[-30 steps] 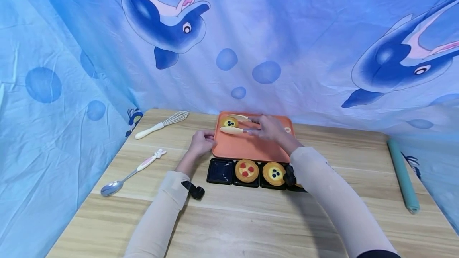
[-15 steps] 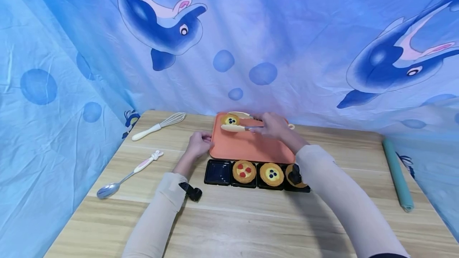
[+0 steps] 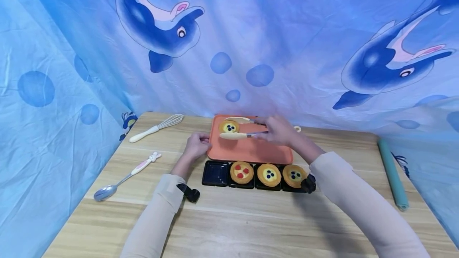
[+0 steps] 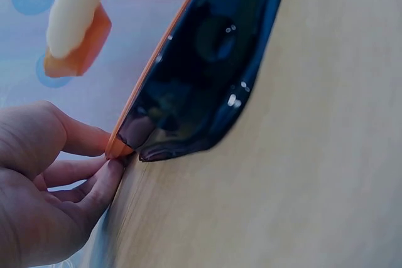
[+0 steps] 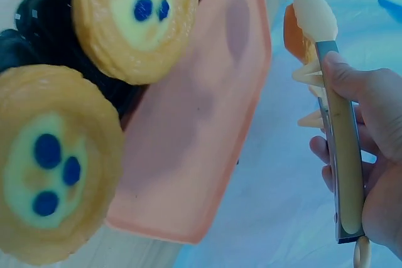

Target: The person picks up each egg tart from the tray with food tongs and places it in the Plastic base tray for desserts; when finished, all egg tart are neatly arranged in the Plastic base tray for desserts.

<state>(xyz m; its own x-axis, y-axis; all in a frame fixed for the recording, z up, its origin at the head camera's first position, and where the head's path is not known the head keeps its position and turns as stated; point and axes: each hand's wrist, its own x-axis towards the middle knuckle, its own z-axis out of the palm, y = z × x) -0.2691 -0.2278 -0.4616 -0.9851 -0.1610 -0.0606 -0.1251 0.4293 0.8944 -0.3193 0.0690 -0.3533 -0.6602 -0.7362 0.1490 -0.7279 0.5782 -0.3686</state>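
Observation:
My right hand point(image 3: 279, 129) grips a pair of serving tongs point(image 5: 344, 161) with cream tips and metal-edged handles. Between the tips sits a blueberry tart point(image 3: 229, 127), raised above the orange tray point(image 3: 251, 150); in the left wrist view it hangs apart from the tray. My left hand point(image 3: 197, 145) pinches the tray's left edge, thumb above and fingers below, as the left wrist view shows. In front of the tray stands a row of black square boxes point(image 3: 215, 173). The leftmost box holds nothing; beside it are a strawberry tart point(image 3: 242, 172) and two blueberry tarts point(image 3: 269, 175).
A whisk point(image 3: 156, 128) lies at the back left, and a spoon with a rabbit-topped handle point(image 3: 127, 176) lies nearer the left edge. Along the right edge is a rolled teal mat point(image 3: 393, 174). A blue dolphin-print curtain point(image 3: 229, 51) hangs behind the table.
The tongs and their tart have shifted slightly toward the front over the tray. My right forearm has moved right, uncovering the rightmost boxed tart. My left hand keeps its hold on the tray.

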